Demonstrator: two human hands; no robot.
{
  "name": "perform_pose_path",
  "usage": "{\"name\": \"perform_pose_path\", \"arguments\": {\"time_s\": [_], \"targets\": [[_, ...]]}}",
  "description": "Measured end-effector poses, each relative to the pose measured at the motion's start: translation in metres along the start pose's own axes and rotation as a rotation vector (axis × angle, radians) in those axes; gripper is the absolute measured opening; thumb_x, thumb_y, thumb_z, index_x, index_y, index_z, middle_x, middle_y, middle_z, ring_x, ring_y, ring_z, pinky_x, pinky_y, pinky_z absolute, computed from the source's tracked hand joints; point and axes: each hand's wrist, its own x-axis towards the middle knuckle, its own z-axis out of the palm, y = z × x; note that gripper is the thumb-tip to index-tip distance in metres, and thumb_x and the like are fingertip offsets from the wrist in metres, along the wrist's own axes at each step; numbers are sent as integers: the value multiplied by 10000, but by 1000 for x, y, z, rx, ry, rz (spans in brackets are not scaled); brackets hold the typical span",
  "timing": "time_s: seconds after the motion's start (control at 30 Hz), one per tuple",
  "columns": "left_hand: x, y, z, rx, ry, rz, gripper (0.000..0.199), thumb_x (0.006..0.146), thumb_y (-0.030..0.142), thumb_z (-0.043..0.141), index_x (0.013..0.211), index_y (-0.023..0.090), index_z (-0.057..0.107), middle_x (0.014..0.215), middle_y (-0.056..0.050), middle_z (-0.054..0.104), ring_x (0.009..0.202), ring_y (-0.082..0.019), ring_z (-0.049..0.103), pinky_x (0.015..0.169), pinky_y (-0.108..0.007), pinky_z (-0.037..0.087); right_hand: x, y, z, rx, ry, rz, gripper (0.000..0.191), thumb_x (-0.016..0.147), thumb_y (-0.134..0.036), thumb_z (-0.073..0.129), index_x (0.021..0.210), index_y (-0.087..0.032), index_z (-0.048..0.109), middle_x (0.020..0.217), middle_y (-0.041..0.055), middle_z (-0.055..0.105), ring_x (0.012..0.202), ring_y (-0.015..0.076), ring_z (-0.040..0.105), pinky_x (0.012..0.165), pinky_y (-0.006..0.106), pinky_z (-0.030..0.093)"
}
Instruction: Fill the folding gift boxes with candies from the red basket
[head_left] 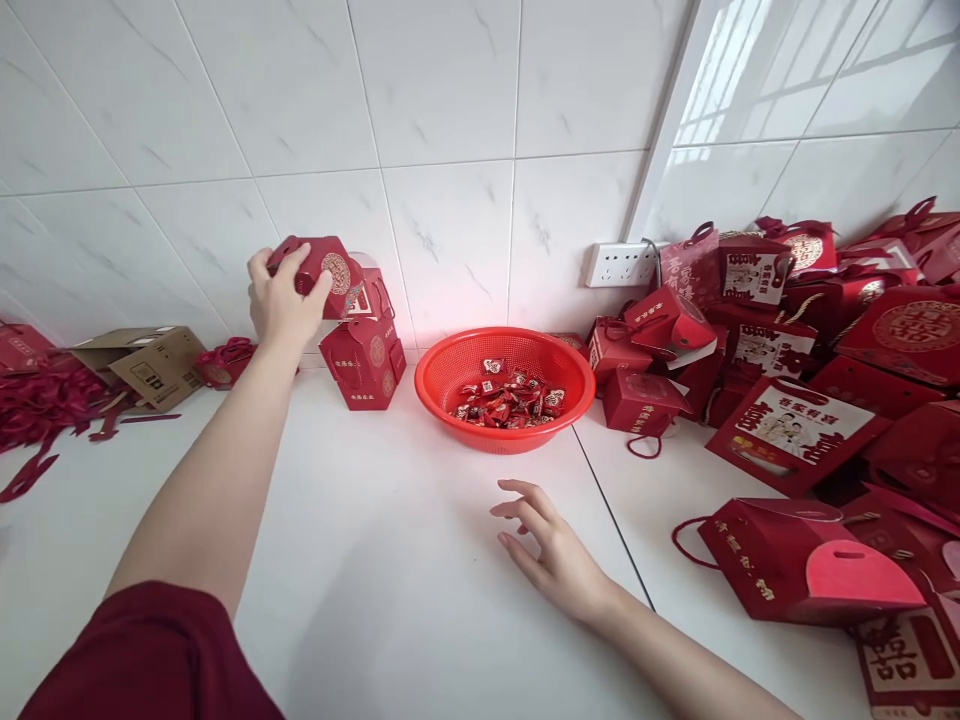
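Observation:
My left hand (281,300) is raised near the tiled wall, its fingers around a dark red gift box (335,275) with a round gold emblem. That box is up beside a stack of red boxes (364,365) standing on the white table; whether it touches them I cannot tell. Over the table at centre right, my right hand (551,550) has loosely curved fingers held apart, with nothing in them. Beyond it sits a red plastic basket (506,440) with small red-wrapped sweets (514,402) in its bottom.
A big heap of red gift boxes (795,430) fills the right side, one box (795,560) lying nearest me. On the left are a brown cardboard box (157,367) and dark red ribbons (49,405). A white power strip (621,265) is on the wall.

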Motion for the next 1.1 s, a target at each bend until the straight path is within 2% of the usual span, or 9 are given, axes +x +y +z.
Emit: {"name": "perform_pose_path", "arguments": {"time_s": [0.17,0.37,0.47,0.53,0.6,0.7,0.8,0.93,1.1], "targets": [[12,-11,47,110,-292,-147,501,818,523,669,1259,287,672,1403,-124,484,1259,-458,477,1061,-672,349,0,0,-2,-8,-32,17,263,986,-227,459,1226,-293,545,1460,93,408,998,198,657,814,394,599],[4,-20,55,88,-263,-99,611,790,578,667,1318,276,613,1458,-139,469,1303,-505,410,1072,-737,233,-1,-3,-4,-6,-59,6,269,983,-227,455,1225,-279,562,1452,107,412,993,200,661,808,384,606],[-5,-19,56,41,-238,-113,981,661,552,805,1498,258,387,1618,-172,207,1397,-530,280,1111,-730,191,-1,-4,-5,-10,-67,-11,266,978,-214,461,1211,-277,573,1450,101,415,982,191,661,848,393,596],[-19,-19,62,12,-142,-117,1278,555,517,886,1573,225,170,1649,-197,-3,1462,-508,157,1150,-698,173,-1,-4,-5,-14,-68,-11,264,975,-210,466,1206,-278,575,1449,98,419,964,186,664,853,395,592],[-37,-21,72,-23,-24,-149,1395,550,520,891,1582,170,21,1640,-230,-64,1500,-457,78,1177,-664,159,-1,-3,-4,-11,-67,3,259,975,-212,469,1201,-279,574,1449,95,421,930,178,669,831,391,593],[-62,-28,89,-96,33,-300,1358,625,542,841,1570,96,-27,1628,-273,38,1514,-412,90,1182,-656,169,-1,-1,-2,7,-63,21,250,971,-207,473,1191,-278,570,1441,90,433,888,165,672,807,382,592],[-75,-36,101,-112,24,-404,1277,640,540,826,1561,69,77,1594,-291,197,1490,-429,191,1163,-662,229,-1,0,1,26,-77,12,238,961,-196,484,1169,-272,571,1425,85,452,924,174,672,814,375,589],[-77,-40,105,-104,66,-376,1163,647,561,806,1523,87,205,1536,-266,336,1422,-400,354,1138,-619,325,-1,1,2,32,-86,14,236,957,-193,487,1162,-275,571,1425,77,454,951,181,674,804,370,591],[-77,-37,106,-146,91,-378,1128,665,591,782,1501,70,233,1500,-259,359,1403,-394,371,1142,-563,359,0,2,1,28,-81,17,237,958,-188,487,1162,-271,573,1429,80,452,966,190,678,791,368,594]]}}
